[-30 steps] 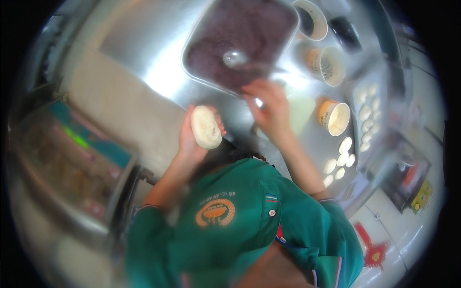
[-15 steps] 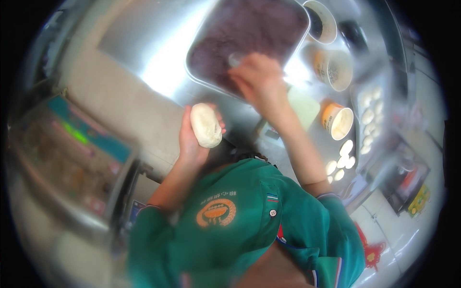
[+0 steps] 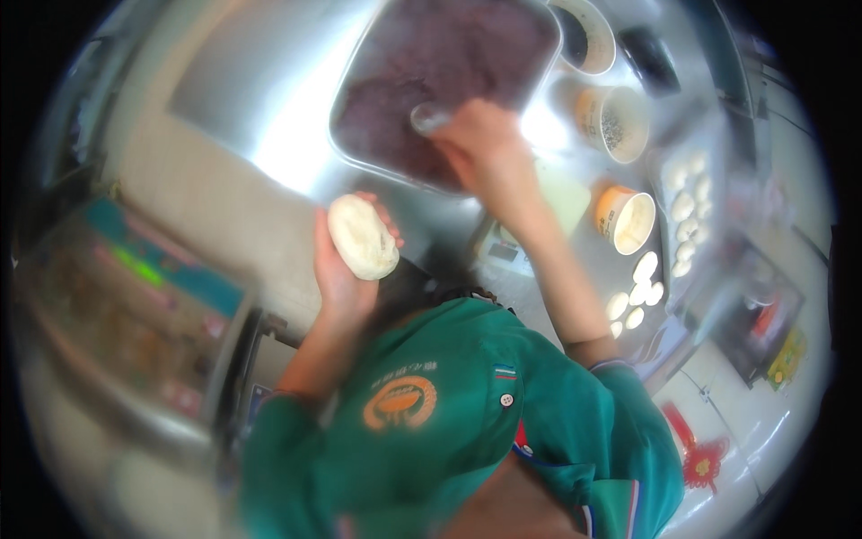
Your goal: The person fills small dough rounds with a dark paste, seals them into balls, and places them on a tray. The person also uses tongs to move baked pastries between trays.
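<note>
An oval lump of pale dough (image 3: 361, 237) rests in my left hand (image 3: 342, 286), with the fingers curled up around its far side. My right hand (image 3: 490, 149) pinches a small shiny spoon (image 3: 428, 118) by its handle. The spoon's rounded end is at the dark purple-brown paste (image 3: 449, 56), near the close side of a large metal tray (image 3: 334, 124). Whether any paste sits on the spoon is too blurred to tell. The dough is apart from the tray, nearer to me and to the left.
To the right stand an orange-and-white paper tub (image 3: 626, 221), a second tub (image 3: 614, 123) of speckled contents and a tub with dark contents (image 3: 588, 38). Several dough pieces (image 3: 640, 293) lie on the metal counter; others fill a tray (image 3: 690, 216). A pale scale (image 3: 510, 253) is under my right forearm.
The whole view has shifted slightly, so the tray and tubs appear further left. My left hand with the dough has moved a little left. The spoon shows more plainly beyond my right fingers.
</note>
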The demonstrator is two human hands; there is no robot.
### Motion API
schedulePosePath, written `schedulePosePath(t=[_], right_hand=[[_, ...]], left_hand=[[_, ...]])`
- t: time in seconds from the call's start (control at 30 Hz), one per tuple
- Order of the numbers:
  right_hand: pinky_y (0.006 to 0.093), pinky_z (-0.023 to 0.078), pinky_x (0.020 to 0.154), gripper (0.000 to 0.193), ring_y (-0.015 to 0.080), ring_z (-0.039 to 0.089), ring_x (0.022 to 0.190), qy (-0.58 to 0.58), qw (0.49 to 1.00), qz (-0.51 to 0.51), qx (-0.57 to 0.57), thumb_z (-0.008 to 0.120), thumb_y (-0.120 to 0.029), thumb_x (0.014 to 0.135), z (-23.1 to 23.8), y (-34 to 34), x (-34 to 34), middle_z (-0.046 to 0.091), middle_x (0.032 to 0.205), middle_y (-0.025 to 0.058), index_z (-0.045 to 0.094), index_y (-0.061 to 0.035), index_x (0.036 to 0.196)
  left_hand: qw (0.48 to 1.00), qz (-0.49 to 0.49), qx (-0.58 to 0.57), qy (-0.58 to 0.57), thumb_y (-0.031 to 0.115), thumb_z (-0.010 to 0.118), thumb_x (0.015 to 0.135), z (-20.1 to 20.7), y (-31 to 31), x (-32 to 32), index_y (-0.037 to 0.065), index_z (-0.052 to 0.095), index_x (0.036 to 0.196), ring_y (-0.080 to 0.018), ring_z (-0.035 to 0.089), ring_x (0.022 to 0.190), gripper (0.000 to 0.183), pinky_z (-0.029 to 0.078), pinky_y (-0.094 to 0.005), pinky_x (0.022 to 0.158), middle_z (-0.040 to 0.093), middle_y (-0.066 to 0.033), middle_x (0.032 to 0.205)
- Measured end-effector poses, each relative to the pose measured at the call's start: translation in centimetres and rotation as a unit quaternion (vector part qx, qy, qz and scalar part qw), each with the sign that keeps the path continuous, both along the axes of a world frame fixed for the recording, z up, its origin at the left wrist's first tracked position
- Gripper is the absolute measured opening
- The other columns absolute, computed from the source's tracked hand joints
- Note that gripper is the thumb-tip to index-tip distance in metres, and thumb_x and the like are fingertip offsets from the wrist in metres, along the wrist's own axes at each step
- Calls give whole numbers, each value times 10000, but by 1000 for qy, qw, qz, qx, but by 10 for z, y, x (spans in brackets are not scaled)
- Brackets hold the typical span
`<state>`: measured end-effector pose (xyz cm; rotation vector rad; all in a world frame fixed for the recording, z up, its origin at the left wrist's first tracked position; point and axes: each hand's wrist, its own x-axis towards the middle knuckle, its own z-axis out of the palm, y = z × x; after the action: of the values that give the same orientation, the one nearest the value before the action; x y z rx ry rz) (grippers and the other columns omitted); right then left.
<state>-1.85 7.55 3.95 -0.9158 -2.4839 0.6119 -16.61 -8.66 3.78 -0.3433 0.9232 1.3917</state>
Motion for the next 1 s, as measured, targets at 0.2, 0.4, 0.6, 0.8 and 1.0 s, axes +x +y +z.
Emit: schedulePosePath(t=[0.2, 0.4, 0.6, 0.8, 1.0], right_hand=[[366, 415, 684, 101, 241, 586, 769, -7, 1000, -19, 22, 733, -49, 704, 6, 10, 4, 578, 796, 42, 706, -89, 792], [373, 428, 654, 106, 243, 606, 718, -59, 980, -126, 141, 744, -72, 700, 14, 39, 23, 592, 746, 44, 722, -88, 803], [377, 436, 674, 77, 249, 605, 728, -42, 972, -166, 162, 740, -92, 737, 20, 70, 41, 609, 757, 38, 733, -96, 813], [383, 448, 695, 61, 252, 609, 738, -43, 968, -184, 165, 739, -108, 744, 23, 85, 50, 614, 779, 37, 733, -111, 804], [409, 512, 680, 122, 307, 632, 774, -78, 977, -114, 161, 704, -59, 724, 22, 109, 31, 634, 805, 96, 707, -95, 840]], left_hand=[[1000, -2, 12, -2, 476, 242, 1010, 6, 3, -3, 59, 508, 1102, -215, 533, 790, 503, 457, -363, 698, 530, -81, 888], [999, -25, 33, -15, 468, 256, 1003, 7, 4, -6, 62, 511, 1080, -214, 531, 757, 486, 457, -364, 688, 527, -81, 876], [998, -35, 48, -3, 466, 260, 1000, 12, 14, -9, 61, 511, 1076, -218, 536, 742, 482, 458, -371, 685, 521, -82, 860], [998, -35, 51, 6, 460, 255, 1001, 17, 24, -13, 63, 509, 1078, -221, 533, 749, 477, 455, -375, 689, 518, -85, 857], [998, -32, 52, 11, 449, 259, 1002, 19, 31, -15, 64, 507, 1081, -223, 530, 751, 465, 450, -377, 690, 519, -88, 859]])
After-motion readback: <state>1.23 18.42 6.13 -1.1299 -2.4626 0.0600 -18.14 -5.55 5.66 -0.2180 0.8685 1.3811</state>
